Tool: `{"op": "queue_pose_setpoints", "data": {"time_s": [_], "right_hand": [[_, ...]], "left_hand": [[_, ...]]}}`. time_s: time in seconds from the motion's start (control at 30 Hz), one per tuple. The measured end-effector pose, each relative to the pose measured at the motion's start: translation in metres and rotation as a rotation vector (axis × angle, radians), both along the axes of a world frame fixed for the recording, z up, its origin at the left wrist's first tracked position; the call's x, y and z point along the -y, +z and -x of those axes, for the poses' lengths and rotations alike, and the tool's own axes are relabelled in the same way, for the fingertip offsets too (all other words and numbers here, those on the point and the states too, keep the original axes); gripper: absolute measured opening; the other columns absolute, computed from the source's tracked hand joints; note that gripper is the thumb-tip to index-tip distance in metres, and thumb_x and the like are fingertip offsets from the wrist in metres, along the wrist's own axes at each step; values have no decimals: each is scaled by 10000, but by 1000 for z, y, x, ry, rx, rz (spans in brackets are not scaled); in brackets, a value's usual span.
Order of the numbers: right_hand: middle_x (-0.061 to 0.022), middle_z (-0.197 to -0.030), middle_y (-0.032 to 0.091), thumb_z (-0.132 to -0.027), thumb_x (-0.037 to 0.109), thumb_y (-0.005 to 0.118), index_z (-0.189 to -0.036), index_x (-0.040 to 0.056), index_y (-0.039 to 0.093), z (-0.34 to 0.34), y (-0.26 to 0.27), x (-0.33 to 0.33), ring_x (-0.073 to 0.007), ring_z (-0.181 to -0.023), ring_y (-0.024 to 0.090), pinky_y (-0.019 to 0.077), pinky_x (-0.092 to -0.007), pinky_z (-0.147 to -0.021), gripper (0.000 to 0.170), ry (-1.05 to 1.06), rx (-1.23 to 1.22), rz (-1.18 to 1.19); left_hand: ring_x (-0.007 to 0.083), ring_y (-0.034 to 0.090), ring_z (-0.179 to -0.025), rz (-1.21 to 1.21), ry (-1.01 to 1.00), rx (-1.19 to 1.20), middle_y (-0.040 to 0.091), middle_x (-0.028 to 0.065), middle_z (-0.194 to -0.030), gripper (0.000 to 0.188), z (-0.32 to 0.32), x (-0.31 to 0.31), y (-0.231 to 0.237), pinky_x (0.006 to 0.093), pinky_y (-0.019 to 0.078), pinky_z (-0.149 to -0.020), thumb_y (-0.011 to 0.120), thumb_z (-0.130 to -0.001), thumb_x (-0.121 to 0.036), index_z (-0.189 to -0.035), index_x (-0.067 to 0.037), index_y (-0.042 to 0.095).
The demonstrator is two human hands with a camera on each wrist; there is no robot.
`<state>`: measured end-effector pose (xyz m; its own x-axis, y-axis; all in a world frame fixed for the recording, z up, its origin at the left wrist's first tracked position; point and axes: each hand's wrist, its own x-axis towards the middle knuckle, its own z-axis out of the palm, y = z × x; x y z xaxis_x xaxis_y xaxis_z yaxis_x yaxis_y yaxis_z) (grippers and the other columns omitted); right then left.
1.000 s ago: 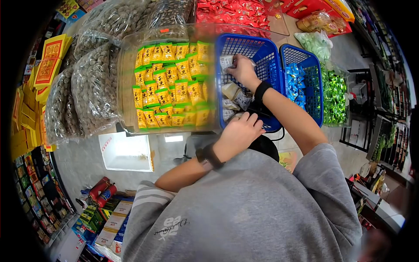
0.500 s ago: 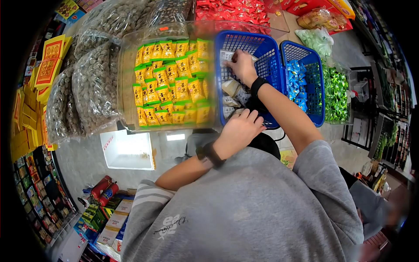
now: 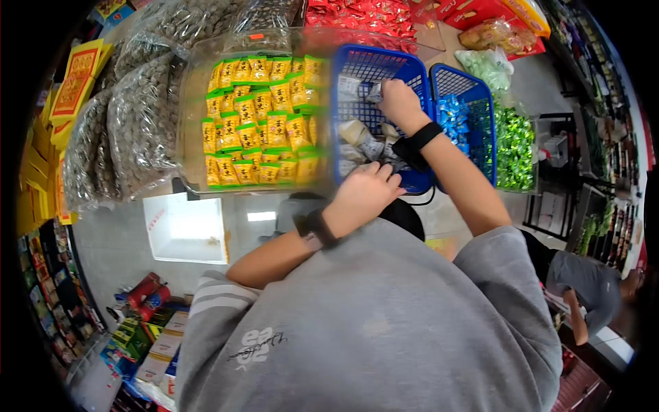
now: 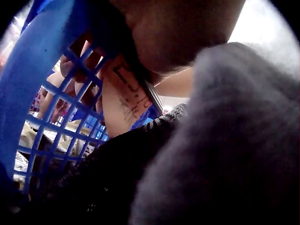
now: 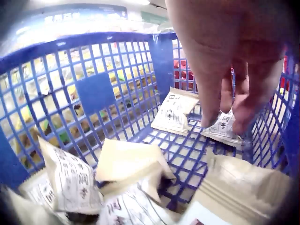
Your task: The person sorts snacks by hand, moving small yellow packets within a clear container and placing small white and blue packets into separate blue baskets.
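Observation:
My right hand [image 3: 403,106] reaches into a blue plastic basket [image 5: 96,93] at its far right. Thumb and fingertips pinch a small white printed snack packet [image 5: 222,127] low over the lattice floor. A similar packet [image 5: 176,111] lies to its left in the right wrist view. Several more beige and white packets [image 3: 353,132] are heaped nearer me in the basket. My left hand [image 3: 364,198] holds the basket's near rim, its fingers bent over it. Through the lattice, fingers show inside in the left wrist view. Beside that rim is a handwritten paper tag [image 4: 123,96].
Left of the basket is a clear bin of yellow packets [image 3: 261,123]. A second blue basket [image 3: 486,130] with blue-wrapped sweets stands at right, beside green-wrapped sweets [image 3: 515,147]. Red packets [image 3: 364,20] lie behind. Another person [image 3: 583,288] is at the lower right.
My right hand has moved rightward inside the basket from the far-left packet to another packet, leaving the first lying there. My left hand stays at the near rim.

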<state>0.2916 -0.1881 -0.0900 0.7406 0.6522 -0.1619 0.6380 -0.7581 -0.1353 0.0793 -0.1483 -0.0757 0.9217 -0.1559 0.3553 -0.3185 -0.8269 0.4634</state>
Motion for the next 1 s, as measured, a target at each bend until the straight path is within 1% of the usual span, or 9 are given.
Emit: {"op": "queue_pose_setpoints", "data": {"time_s": [0.03, 0.2, 0.43, 0.6, 0.73, 0.77, 0.87, 0.9, 1.0], "right_hand": [[-208, -978, 646, -786, 149, 632, -942, 25, 647, 5, -4, 4, -384, -825, 670, 556, -439, -714, 200, 42, 150, -12], [-212, -1078, 603, -800, 85, 604, -1151, 35, 500, 4, -20, -3, -358, -857, 676, 561, -423, -715, 370, 64, 231, 35], [-251, -1137, 576, -759, 126, 697, -1129, -18, 491, 2, -27, -1, -379, -891, 668, 557, -433, -733, 446, 70, 88, 109], [-273, -1248, 487, -673, 322, 829, -1131, -43, 486, -13, -33, 3, -421, -1061, 585, 510, -434, -875, 679, 26, -78, 55], [-236, -1211, 537, -667, 360, 832, -1043, -22, 553, -15, -36, 0, -396, -1093, 566, 483, -437, -885, 604, -9, -172, 32], [-202, -972, 638, -587, 313, 886, -903, -17, 591, -15, -49, 3, -357, -925, 620, 496, -400, -809, 544, 8, -73, -97], [-196, -955, 657, -601, 266, 876, -940, -4, 598, -15, -32, -1, -376, -927, 632, 508, -435, -806, 515, -45, -170, -72], [-181, -818, 663, -563, 193, 882, -888, 5, 602, -18, -34, 1, -352, -815, 652, 516, -413, -750, 468, -6, -151, -171], [-177, -775, 655, -560, 149, 863, -848, 6, 591, -7, 11, 4, -316, -748, 651, 512, -386, -702, 421, 33, -174, -256]], "left_hand": [[215, 557, -805, 5, 7, -13, 530, 58, -821, 215, -1, 2, 1, 324, 486, -628, 626, -842, -292, -826, -88, 562], [231, 555, -794, -7, 9, -12, 541, 66, -812, 225, -2, 2, -5, 338, 482, -656, 621, -848, -296, -818, -81, 564], [225, 559, -768, -19, -13, -1, 557, 67, -783, 249, -2, 2, -8, 325, 477, -658, 605, -873, -314, -807, -75, 577], [230, 569, -762, -19, -38, -8, 580, 73, -775, 265, -5, 0, -11, 329, 484, -635, 597, -880, -330, -807, -75, 591], [238, 574, -764, -17, -39, -19, 591, 79, -791, 270, -6, -2, -9, 331, 489, -636, 590, -885, -332, -825, -69, 602], [242, 574, -779, -10, -52, -25, 594, 83, -794, 269, -6, -3, -9, 332, 492, -641, 589, -885, -330, -829, -68, 605], [246, 568, -820, -6, -59, -3, 591, 85, -822, 263, -5, -2, -12, 331, 497, -647, 589, -882, -326, -847, -65, 604], [246, 563, -845, -7, -58, 21, 587, 82, -847, 260, -6, -3, -13, 330, 499, -649, 590, -881, -324, -862, -65, 599], [244, 549, -877, 24, -49, 122, 565, 75, -905, 254, -7, -4, -13, 326, 503, -660, 601, -868, -313, -928, -67, 580]]}}
